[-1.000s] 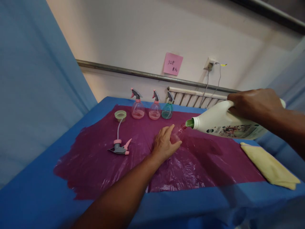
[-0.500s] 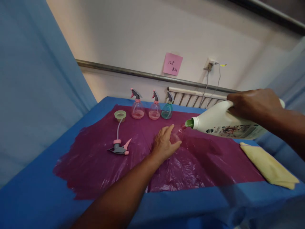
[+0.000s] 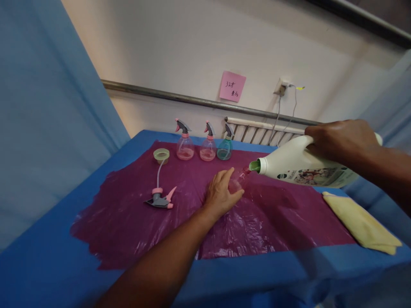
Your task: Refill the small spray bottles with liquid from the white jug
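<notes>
My right hand [image 3: 337, 139] is closed on the handle of a large cream jug-shaped bottle [image 3: 289, 164], tilted with its green-lined mouth to the left. That mouth sits right at the neck of a clear pinkish spray bottle [image 3: 236, 182] without its sprayer. Around the body of this small bottle curve the fingers and thumb of my left hand [image 3: 221, 190], holding it tilted toward the jug. A grey and pink spray head [image 3: 159, 199] lies to the left, its tube end resting on a pale green cap [image 3: 161, 155].
Two pink spray bottles [image 3: 185, 149] and a teal one [image 3: 224, 149] stand along the back. Purple plastic sheeting [image 3: 135, 226] covers part of the blue table [image 3: 244, 278]. A folded yellow cloth [image 3: 359, 220] lies at the right. Behind are a wall rail [image 3: 192, 100] and a socket [image 3: 281, 87].
Almost nothing differs. Both hands keep their hold, with the jug's mouth still at the small bottle's neck; the whole view has shifted very slightly.
</notes>
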### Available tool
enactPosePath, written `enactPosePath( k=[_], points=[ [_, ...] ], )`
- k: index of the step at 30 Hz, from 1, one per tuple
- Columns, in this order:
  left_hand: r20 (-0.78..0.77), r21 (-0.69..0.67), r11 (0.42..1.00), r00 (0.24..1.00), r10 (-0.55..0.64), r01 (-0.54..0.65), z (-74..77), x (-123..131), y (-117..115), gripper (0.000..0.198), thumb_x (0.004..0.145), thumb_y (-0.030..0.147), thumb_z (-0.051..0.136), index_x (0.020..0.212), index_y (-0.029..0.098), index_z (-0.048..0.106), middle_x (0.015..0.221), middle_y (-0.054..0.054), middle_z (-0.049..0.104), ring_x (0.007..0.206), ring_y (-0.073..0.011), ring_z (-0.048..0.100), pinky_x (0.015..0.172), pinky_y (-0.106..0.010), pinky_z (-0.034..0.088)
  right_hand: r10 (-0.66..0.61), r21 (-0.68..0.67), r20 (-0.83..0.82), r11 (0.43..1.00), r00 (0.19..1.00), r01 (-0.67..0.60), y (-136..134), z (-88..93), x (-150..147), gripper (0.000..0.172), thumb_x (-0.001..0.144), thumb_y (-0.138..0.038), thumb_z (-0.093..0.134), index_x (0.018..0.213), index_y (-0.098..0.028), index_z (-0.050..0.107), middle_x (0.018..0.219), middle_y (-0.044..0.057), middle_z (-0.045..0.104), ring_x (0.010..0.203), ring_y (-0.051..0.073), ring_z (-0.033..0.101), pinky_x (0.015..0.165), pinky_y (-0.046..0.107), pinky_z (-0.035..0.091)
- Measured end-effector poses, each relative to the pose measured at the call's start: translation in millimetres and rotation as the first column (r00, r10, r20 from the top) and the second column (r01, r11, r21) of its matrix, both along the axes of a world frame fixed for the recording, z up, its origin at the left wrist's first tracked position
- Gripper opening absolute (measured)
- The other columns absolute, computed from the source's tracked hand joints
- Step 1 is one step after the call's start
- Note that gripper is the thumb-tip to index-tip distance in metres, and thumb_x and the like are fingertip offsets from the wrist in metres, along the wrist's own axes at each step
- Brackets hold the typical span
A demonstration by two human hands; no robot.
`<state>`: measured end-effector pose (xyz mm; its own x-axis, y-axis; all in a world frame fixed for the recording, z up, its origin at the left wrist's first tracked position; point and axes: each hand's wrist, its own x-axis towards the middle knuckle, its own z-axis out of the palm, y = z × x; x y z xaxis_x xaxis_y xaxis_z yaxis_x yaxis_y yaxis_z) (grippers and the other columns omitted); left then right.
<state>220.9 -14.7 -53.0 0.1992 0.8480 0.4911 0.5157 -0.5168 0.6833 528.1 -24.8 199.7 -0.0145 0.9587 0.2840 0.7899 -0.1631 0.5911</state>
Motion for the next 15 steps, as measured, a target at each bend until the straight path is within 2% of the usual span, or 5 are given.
enactPosePath(
  k=[15],
  points=[
    [-0.014,-0.02,1.0,1.0,0.001,-0.001,2.9,0.7,-1.7,0.084,0.087,0.034,0.091,0.163,0.023,0.057,0.154,-0.013,0.066,0.143,-0.0341,0.065,0.127,-0.053,0.052,0.007,-0.009,-0.006,1.0,1.0,-0.007,-1.7,1.0,-1.6,0.02,0.097,-0.046,0.052,0.095,-0.033,0.066,0.098,0.011,0.082,0.085,0.034,0.075,0.06,0.041,0.038]
  ],
)
